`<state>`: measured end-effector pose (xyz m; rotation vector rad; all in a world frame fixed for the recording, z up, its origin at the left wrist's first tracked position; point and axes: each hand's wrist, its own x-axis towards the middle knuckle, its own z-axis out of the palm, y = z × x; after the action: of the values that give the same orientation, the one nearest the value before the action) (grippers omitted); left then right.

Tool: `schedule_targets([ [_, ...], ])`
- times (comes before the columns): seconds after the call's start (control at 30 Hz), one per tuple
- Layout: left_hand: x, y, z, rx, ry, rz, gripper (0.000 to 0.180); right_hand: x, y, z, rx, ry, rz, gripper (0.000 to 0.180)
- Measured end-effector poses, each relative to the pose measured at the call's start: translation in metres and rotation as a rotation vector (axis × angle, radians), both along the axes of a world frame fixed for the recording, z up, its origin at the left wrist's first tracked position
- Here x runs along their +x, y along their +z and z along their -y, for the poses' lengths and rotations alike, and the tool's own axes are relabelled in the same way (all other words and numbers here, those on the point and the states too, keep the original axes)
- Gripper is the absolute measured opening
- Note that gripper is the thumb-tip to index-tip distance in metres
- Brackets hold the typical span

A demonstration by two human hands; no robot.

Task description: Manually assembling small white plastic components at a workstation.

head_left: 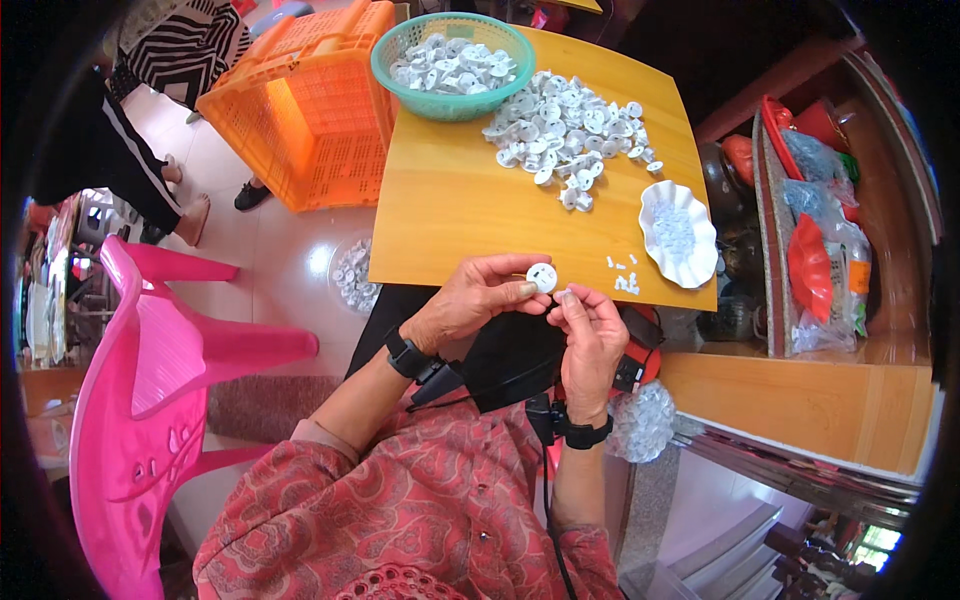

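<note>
My left hand (480, 297) pinches a round white plastic disc (541, 276) with small slots, held over the table's near edge. Close beside it, my right hand (592, 345) has thumb and forefinger pressed together on a tiny white piece, too small to make out fully. Several tiny white plastic parts (626, 283) lie on the yellow table (440, 210) just beyond my right hand. Right of them stands a white scalloped dish (703, 262) with many small pale pieces in it. Farther back spreads a loose pile of white plastic parts (570, 125), much like the disc.
A green basket (450, 106) of white parts stands at the table's far left. Beside it is an orange crate (300, 130); a pink plastic chair (150, 370) is at left. A bag of parts (355, 277) lies on the floor. Shelves (800, 385) border the right; another person's legs (140, 150) show far left.
</note>
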<state>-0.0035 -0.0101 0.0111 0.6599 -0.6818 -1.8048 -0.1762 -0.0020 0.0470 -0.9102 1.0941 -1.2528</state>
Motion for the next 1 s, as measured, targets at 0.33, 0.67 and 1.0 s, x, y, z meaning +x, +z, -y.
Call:
schedule_targets([
  [0.33,0.001,-0.001,0.003,0.014,-0.015,-0.012,0.038,0.004,-0.01,0.005,-0.039,-0.009,-0.089,0.014],
  [0.67,0.002,-0.005,0.01,0.052,0.002,-0.075,0.035,0.008,-0.014,0.01,-0.252,-0.07,-0.517,0.009],
  [1.0,0.0,-0.011,0.019,0.015,-0.011,-0.097,0.036,0.018,-0.01,0.018,-0.291,-0.086,-0.56,0.01],
])
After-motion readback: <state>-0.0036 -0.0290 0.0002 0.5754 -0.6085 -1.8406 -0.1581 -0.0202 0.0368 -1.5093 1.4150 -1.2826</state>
